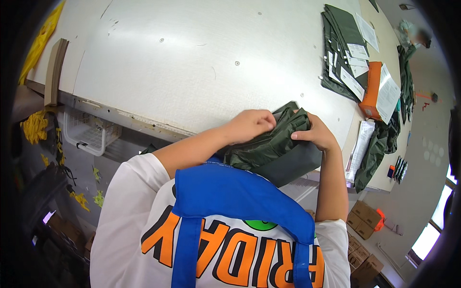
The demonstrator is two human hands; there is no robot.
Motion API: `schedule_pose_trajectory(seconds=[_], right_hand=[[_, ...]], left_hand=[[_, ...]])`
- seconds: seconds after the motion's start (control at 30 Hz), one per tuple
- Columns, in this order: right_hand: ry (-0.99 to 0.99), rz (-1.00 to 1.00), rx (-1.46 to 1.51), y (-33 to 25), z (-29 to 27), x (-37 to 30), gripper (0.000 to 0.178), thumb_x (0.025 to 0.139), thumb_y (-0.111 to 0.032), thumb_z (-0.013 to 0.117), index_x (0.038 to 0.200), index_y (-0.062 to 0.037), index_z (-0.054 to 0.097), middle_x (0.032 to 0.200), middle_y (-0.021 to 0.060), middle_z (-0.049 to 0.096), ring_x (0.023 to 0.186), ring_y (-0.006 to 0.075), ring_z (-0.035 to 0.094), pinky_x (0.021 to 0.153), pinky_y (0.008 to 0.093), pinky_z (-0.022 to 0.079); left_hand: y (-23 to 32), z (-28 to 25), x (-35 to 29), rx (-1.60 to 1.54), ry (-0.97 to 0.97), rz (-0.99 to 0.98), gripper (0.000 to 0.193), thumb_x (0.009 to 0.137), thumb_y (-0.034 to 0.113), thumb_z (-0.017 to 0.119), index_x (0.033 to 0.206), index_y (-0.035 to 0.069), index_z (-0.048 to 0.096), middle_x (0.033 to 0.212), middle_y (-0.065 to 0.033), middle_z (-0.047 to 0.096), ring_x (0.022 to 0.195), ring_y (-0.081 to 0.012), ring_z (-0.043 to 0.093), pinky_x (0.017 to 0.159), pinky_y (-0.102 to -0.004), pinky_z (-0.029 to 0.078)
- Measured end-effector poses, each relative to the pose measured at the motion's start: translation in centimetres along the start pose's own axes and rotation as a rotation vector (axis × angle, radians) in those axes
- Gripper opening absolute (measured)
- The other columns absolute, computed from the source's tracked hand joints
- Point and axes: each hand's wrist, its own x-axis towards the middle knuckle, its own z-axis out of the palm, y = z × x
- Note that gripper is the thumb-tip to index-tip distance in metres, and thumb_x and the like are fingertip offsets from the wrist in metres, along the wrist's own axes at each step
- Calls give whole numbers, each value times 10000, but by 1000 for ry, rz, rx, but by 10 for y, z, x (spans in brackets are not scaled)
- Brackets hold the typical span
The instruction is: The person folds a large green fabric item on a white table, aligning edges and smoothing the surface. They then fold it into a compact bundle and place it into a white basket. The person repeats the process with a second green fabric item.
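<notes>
A bunched bundle of shiny dark green fabric [265, 143] lies at the table's near edge, close against my body. My left hand [252, 126] rests on its upper left side with curled fingers, which seem to pinch a fold; the fingertips are partly hidden. On the other side, my right hand [316, 134] grips the bundle's edge, thumb in front and fingers behind. Beneath the bundle, a smoother grey-green piece of material [293, 163] hangs over the table edge.
The pale worktable [201, 62] spreads ahead. At far right lie stacked green fabric pieces [343, 29] with paper slips, beside an orange box [372, 91]. A cardboard piece [55, 72] stands at left, above a white plastic basket [86, 132]. Cartons [362, 218] sit at lower right; a person [413, 36] is far off.
</notes>
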Motion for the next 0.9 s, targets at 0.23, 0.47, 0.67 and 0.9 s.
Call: schedule_pose_trajectory(seconds=[0.23, 0.47, 0.67, 0.9], right_hand=[[105, -60, -38, 7, 9, -3, 472, 678, -169, 796, 1069, 17, 607, 941, 67, 661, 856, 143, 604, 782, 299, 499], [147, -169, 122, 18, 2, 1, 374, 624, -44, 803, 940, 47, 623, 840, 94, 677, 771, 149, 633, 728, 287, 520], [74, -292, 188, 5, -7, 4, 341, 646, -36, 754, 947, 42, 614, 863, 83, 677, 759, 152, 636, 732, 297, 521], [118, -375, 117, 40, -9, 13, 409, 692, -117, 762, 1027, 33, 581, 904, 79, 662, 822, 156, 620, 782, 310, 505]], left_hand=[[-12, -8, 9, 464, 64, 151, 170, 794, 162, 631, 925, 79, 698, 921, -126, 669, 851, -237, 634, 762, -357, 501], [-30, -11, 51, 43, -423, -203, 217, 845, 97, 517, 988, 45, 670, 802, -69, 647, 691, -183, 592, 607, -328, 495], [3, -7, 57, 597, -497, -57, 215, 820, 161, 562, 938, 16, 667, 808, -128, 663, 674, -252, 607, 631, -387, 497], [-3, 7, 43, 1142, -144, 75, 265, 701, 188, 679, 910, 25, 671, 932, -182, 673, 879, -369, 632, 761, -424, 494]])
